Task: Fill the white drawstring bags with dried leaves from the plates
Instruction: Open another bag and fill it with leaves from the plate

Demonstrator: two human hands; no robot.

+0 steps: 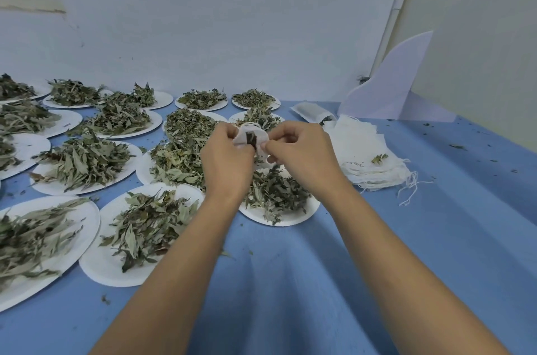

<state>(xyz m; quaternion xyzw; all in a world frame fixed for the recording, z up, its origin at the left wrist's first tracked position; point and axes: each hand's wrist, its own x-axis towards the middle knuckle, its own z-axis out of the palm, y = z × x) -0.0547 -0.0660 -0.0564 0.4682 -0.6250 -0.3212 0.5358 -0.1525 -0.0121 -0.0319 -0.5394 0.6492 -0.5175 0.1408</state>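
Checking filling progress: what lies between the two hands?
A white cloth drawstring bag holding dark dried leaves, pinched by left hand and right hand; head view.

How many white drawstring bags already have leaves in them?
2. One bag is pinched between the left hand and right hand; a second bag lies behind the stack of empty bags. The stack may hide more.

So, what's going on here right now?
A person holds one white drawstring bag in both hands above the paper plates of dried leaves. The left hand grips its side and the right hand pinches its mouth, where dark leaves show. A stack of empty bags lies to the right on the blue tablecloth.
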